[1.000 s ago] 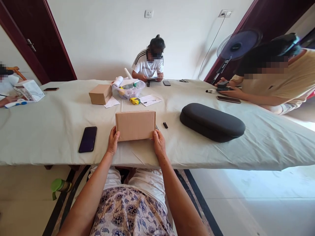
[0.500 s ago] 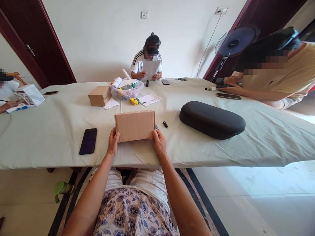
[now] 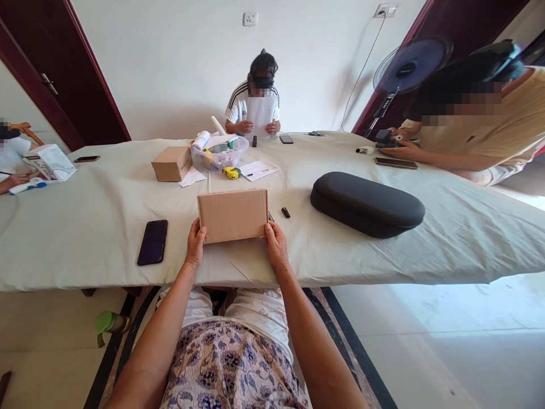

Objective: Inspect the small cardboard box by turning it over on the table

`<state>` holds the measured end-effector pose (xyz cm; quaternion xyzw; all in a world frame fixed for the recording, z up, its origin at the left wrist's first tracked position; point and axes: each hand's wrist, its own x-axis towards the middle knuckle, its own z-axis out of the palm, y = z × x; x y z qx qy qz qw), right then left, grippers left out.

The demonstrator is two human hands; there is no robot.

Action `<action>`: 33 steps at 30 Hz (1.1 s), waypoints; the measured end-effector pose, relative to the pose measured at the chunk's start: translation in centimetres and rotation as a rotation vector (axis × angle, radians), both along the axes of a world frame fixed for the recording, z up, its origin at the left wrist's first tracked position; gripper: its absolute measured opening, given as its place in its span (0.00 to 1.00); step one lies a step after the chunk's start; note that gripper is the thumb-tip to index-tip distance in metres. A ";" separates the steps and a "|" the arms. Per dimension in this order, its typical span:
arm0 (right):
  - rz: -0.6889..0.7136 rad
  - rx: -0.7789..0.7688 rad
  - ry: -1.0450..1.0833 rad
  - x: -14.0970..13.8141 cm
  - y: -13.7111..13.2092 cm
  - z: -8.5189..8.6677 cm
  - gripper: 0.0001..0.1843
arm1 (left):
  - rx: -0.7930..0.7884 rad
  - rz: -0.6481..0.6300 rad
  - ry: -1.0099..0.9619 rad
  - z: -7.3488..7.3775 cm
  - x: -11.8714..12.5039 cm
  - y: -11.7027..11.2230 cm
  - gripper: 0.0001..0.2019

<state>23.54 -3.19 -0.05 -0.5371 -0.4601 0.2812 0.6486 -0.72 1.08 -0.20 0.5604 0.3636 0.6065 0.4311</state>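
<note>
A brown cardboard box (image 3: 233, 216) is held between my two hands just above or on the covered table; I cannot tell whether it touches the cloth. My left hand (image 3: 196, 243) grips its left end, thumb on the near face. At the right end, my right hand (image 3: 275, 243) grips it the same way. A small black cap-like piece (image 3: 285, 212) lies right of the box, and the tip of a dark thin item shows behind its right edge. To the left of my left hand lies a dark smartphone (image 3: 152, 242).
A black hard case (image 3: 367, 204) lies at right. Beyond the box are another carton (image 3: 171, 163), a clear basin (image 3: 219, 159) of odds and ends, a yellow tape measure (image 3: 231, 172) and papers (image 3: 259, 170). Several people sit around the table (image 3: 85, 227). A fan (image 3: 404, 69) stands behind.
The box and my hands stay almost the same. The view has tipped slightly, and the person opposite has lowered the paper a little.
</note>
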 end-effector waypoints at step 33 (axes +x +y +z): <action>0.020 -0.009 -0.015 0.1 -0.2 0.1 0.22 | -0.011 0.008 -0.003 0.1 0.2 -0.2 0.30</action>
